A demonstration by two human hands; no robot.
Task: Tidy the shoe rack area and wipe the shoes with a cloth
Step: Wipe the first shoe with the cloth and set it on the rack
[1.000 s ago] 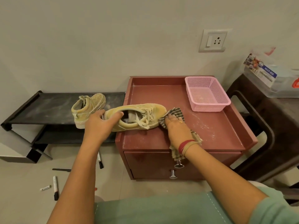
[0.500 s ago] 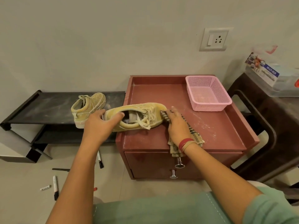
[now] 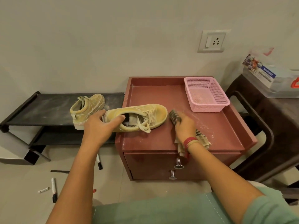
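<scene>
**Cabinet** (image 3: pixel 215 136): red-brown, with a raised rim on three sides and two knobbed drawers in front. White dust streaks mark the top, thickest right of centre.

**Rack** (image 3: pixel 48 109): black, low, two shelves. It stands against the wall left of the cabinet and meets its side. The top shelf is dusty.

**Basket** (image 3: pixel 207 96): pink mesh, at the cabinet's back right corner.

**Shoe** (image 3: pixel 155 113): tan, laced, standing on its sole at the cabinet's front left. The heel overhangs the left edge and the toe points right.
- Step in hand, by judgement: wiping this shoe. The cloth lies just beside the toe, not on it.
- Next move: bring the cloth onto the upper with the heel held steady, then turn the shoe to reach its far side and sole edge.

**Second shoe** (image 3: pixel 90 105): same tan, on the rack's top shelf, just behind the left hand. It looks dusty and probably awaits its turn.

**Left hand** (image 3: pixel 97 126): arm stretched forward. The fingers wrap the outside of the heel, and the thumb hooks over the collar into the opening.

**Right hand** (image 3: pixel 186 125): palm down on the cabinet top, with banded wrist. The fingers curl over the cloth and pin it down.

**Cloth** (image 3: pixel 174 116): checked and bunched. One end shows ahead of the fingertips, and the rest trails under the wrist to the front edge.

**Markers** (image 3: pixel 53 188): several, loose on the floor below the rack. The tidying is not yet done.
</scene>
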